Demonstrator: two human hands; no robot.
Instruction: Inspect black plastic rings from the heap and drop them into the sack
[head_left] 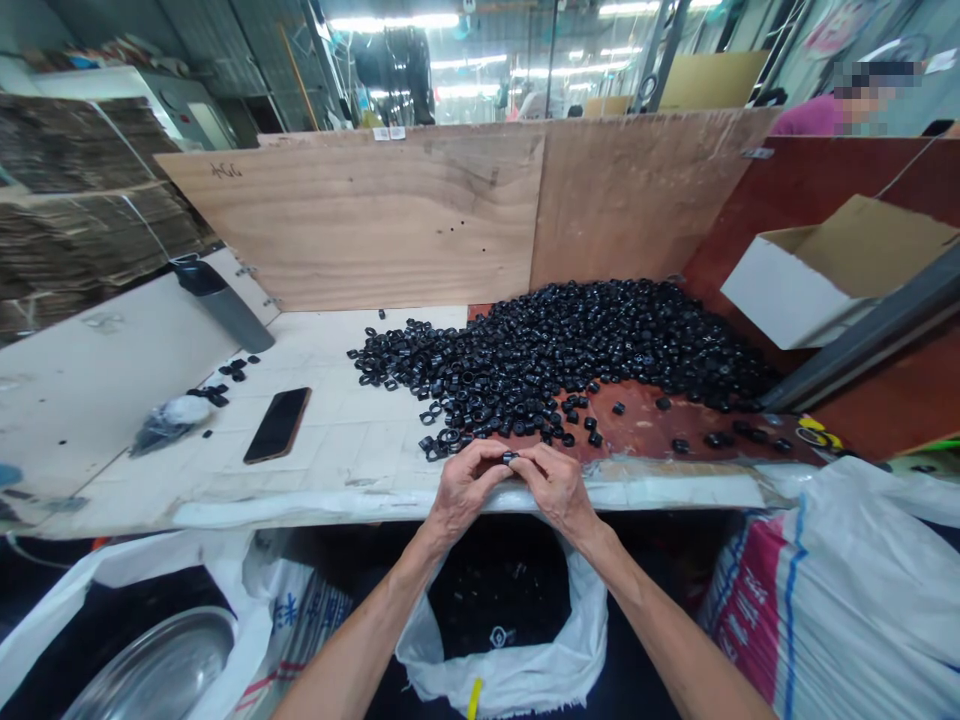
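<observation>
A small black plastic part [510, 457] is pinched between the fingertips of my left hand [466, 487] and my right hand [556, 484]. Both hands are closed on it, meeting at the table's front edge. Just beyond them spreads a big heap of small black parts [585, 335], some ring-shaped. Below my wrists an open white woven sack [517, 668] holds more dark pieces. The exact shape of the held part is mostly covered by my fingers.
A phone [277, 425], a dark bottle [225, 305] and a plastic bag [169, 422] lie on the left. Wooden boards [375, 220] wall the back. At right are a cardboard box [795, 285], yellow-handled scissors [819, 433] and a full sack [862, 590]. A person [814, 117] is behind the partition.
</observation>
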